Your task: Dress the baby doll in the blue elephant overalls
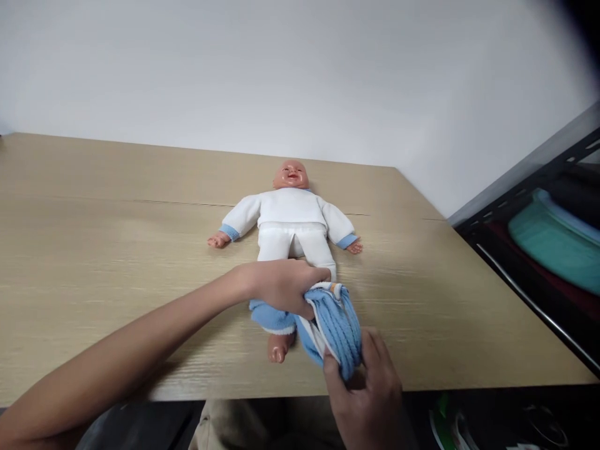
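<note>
A baby doll (291, 219) in a white top and white trousers lies on its back on the wooden table (94, 250), head towards the wall. A bunched blue knitted garment (335, 322) covers the doll's right-side foot near the table's front edge. My left hand (281, 284) reaches across and is closed on the upper edge of this garment, over the doll's legs. My right hand (365, 387) pinches the garment's lower end from below. One bare doll foot (279, 349) sticks out beside a blue cuff.
A white wall stands behind the table. To the right is a dark metal shelf rack (539, 250) with a teal object (553, 247) on it. The table's front edge runs just under my hands.
</note>
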{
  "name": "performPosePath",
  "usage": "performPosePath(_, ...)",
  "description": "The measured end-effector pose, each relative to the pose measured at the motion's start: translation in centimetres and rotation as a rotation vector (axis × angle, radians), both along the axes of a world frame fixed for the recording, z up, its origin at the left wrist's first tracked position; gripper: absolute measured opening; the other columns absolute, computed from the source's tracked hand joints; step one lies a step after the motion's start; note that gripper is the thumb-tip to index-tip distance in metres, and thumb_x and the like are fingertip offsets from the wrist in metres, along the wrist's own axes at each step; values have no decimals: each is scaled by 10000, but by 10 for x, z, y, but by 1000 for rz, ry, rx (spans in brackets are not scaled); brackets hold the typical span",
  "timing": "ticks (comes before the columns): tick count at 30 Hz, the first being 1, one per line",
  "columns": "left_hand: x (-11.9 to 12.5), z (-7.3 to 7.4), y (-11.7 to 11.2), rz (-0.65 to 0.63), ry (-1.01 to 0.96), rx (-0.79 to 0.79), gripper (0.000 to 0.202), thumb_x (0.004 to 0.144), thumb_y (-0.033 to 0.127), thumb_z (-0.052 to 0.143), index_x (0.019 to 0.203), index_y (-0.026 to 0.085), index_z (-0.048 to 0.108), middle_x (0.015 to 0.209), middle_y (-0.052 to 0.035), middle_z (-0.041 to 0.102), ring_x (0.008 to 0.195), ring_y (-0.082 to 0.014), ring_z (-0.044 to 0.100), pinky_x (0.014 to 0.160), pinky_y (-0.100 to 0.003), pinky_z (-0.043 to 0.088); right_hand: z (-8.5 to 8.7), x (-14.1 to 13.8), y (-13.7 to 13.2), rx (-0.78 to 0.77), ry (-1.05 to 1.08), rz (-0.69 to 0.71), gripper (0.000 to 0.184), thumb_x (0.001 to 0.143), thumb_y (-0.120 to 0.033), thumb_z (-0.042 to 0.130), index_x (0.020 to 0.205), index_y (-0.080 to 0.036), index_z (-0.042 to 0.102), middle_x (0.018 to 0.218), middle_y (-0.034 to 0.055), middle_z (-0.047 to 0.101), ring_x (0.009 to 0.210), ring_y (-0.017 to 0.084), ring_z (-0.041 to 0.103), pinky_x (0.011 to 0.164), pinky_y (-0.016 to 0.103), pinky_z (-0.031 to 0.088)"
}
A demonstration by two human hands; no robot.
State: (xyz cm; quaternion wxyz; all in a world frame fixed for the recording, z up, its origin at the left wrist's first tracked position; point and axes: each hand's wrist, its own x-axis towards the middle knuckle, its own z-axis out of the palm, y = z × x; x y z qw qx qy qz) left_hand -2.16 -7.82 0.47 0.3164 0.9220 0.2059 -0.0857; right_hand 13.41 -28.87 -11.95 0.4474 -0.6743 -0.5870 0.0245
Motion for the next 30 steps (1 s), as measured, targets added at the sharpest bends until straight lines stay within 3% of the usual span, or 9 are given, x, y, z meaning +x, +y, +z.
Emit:
performPosePath(6, -2, 1, -7, 19, 61, 107, 528, 864, 352, 750, 1344, 214, 578, 966, -78, 726, 882, -325, 705, 664, -336, 381, 18, -12, 8, 56, -159, -34, 235, 881, -222, 722, 1100, -222, 637, 1191, 163, 637, 1015, 354, 616, 870, 541, 560)
performPosePath(10, -3, 3, -8, -18, 134, 94, 731, 852, 332, 757, 1511, 234, 455, 1119, -119, 733, 987, -352, 708, 744, -350, 425, 14, -3, 9, 49, -162, 56, 309, 865, -177, 714, 1166, -203, 653, 1375, 189, 605, 1163, 365, 646, 943, 540, 594)
performPosePath(15, -4, 0, -6, -30, 102, 1, 636, 845, 286, 754, 1400, 226, 450, 1087, -84, 703, 1007, -319, 696, 794, -341, 457, 9, -1, 5, -126, 139, 77, 414, 964, -260, 661, 1374, -203, 645, 1371, 168, 688, 1261, 349, 710, 1003, 467, 631)
performPosePath(19, -8, -1, -1, -40, -58, -188, 648, 797, 224, 772, 1331, 251, 407, 1130, -46, 650, 1018, -270, 665, 878, -348, 497, 13, -9, 7, -242, 647, 25, 532, 975, -387, 672, 1472, -200, 642, 1456, 155, 715, 1362, 365, 680, 1113, 479, 597)
performPosePath(22, -12, 0, 1, -28, -162, -327, 640, 763, 202, 779, 1286, 251, 412, 1205, -45, 625, 1084, -263, 641, 939, -364, 502, 14, -8, 13, -261, 948, 15, 543, 948, -395, 694, 1451, -193, 665, 1403, 137, 765, 1318, 353, 715, 1099, 455, 609)
performPosePath(27, -14, 4, -2, 134, -261, -387, 644, 760, 287, 811, 1264, 218, 416, 1212, -56, 637, 1096, -286, 657, 908, -363, 519, 12, 8, 28, -192, 1001, 106, 426, 967, -392, 627, 1338, -211, 732, 1328, 116, 795, 1237, 338, 737, 1047, 444, 614)
performPosePath(30, -15, 4, -4, 150, -289, -388, 613, 807, 346, 783, 1291, 206, 434, 1281, -89, 648, 1139, -312, 672, 893, -362, 536, 22, 13, 37, -78, 927, 118, 396, 968, -353, 602, 1329, -238, 716, 1303, 93, 786, 1211, 324, 726, 1038, 432, 596)
